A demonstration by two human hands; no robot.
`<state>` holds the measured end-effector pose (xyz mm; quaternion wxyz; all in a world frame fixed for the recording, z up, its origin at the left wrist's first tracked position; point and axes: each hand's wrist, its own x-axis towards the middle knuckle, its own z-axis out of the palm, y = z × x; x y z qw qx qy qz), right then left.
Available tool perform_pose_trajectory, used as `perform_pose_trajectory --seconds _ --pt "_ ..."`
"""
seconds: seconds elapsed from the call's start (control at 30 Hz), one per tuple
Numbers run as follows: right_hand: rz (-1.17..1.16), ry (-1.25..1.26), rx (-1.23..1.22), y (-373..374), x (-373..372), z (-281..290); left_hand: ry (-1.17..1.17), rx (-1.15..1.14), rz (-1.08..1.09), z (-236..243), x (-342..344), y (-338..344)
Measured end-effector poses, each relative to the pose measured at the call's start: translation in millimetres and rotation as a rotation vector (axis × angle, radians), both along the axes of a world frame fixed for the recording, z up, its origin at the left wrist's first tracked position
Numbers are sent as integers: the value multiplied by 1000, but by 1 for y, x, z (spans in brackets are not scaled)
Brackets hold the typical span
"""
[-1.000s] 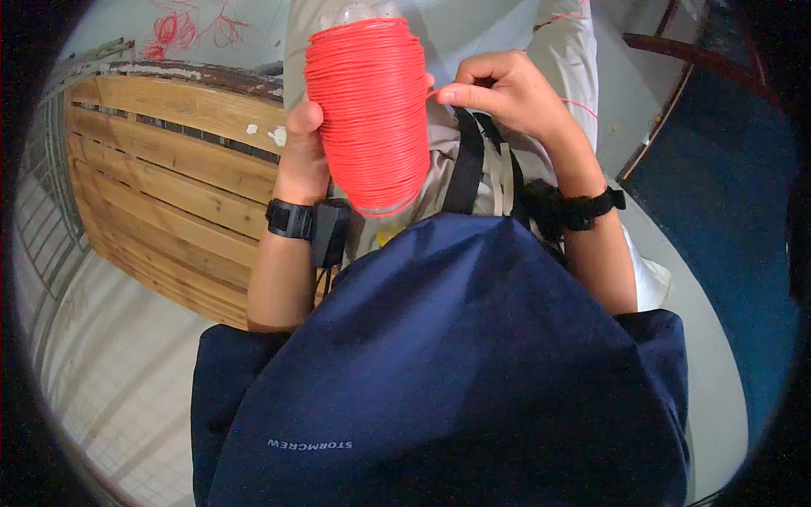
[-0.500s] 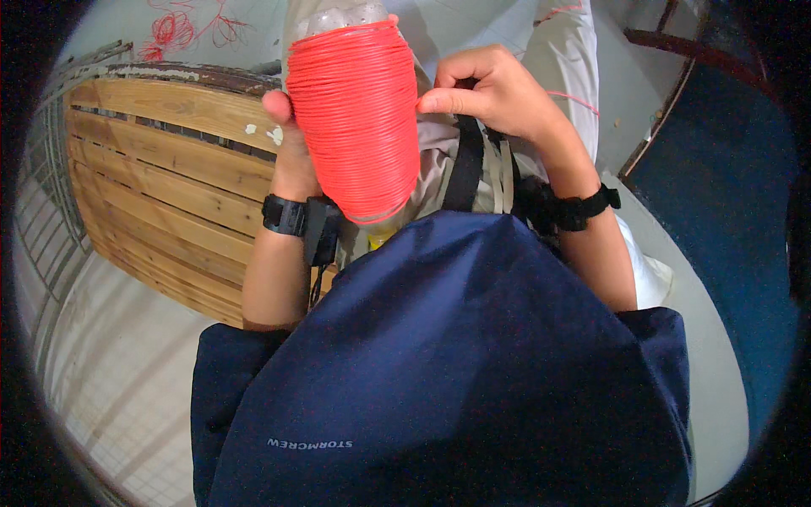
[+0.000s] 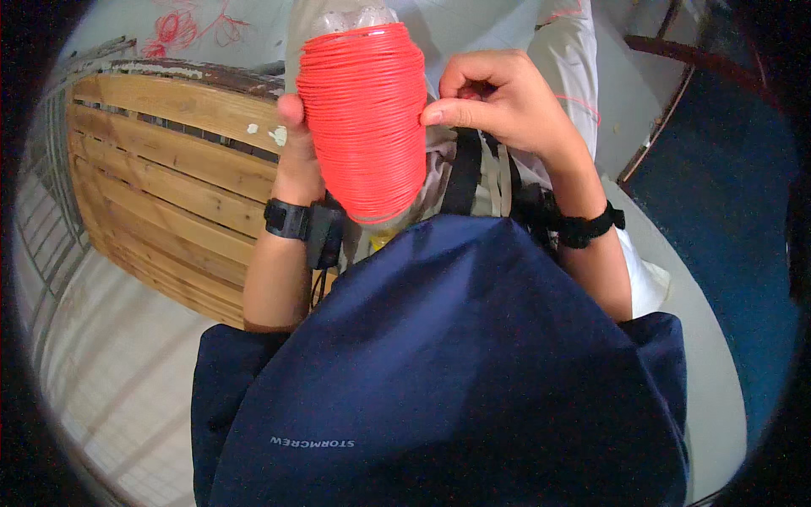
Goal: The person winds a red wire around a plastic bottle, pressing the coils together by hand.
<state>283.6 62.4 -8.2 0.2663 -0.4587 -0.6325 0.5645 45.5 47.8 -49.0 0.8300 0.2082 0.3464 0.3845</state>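
Many close turns of red cord [image 3: 363,127] cover a clear plastic bottle [image 3: 351,19], whose knobbed base shows at the far end. A bit of yellow shows at its near end, by my jacket. My left hand [image 3: 297,144] supports the wrapped bottle from its left side, thumb along the edge and the other fingers hidden behind it. At the bottle's right side, my right hand [image 3: 503,101] is closed in a pinch, its thumb tip against the cord turns. The strand between its fingers is mostly hidden.
To the left stands a slatted wooden bench [image 3: 169,160] beside a metal rack [image 3: 51,194]. Loose tangles of red cord [image 3: 173,32] lie on the floor at the far left. A thin red strand [image 3: 579,103] crosses my right trouser leg. Dark blue flooring [image 3: 718,211] lies to the right.
The wrapped bottle and my left hand have shifted slightly right. My right hand has moved a little to the right and down, its thumb still by the bottle's right edge.
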Motion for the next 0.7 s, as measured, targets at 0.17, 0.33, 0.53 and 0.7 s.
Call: perform_pose_trajectory --seconds 0.17,0.33,0.53,0.7 --pt "-48 60 17 -1 1 5 -109 -35 41 8 1 8" --pt "-8 28 90 1 9 13 76 42 55 19 14 0" --pt "32 38 242 3 5 19 50 25 29 5 4 2" --pt "64 40 379 6 1 20 12 61 61 3 6 -1"
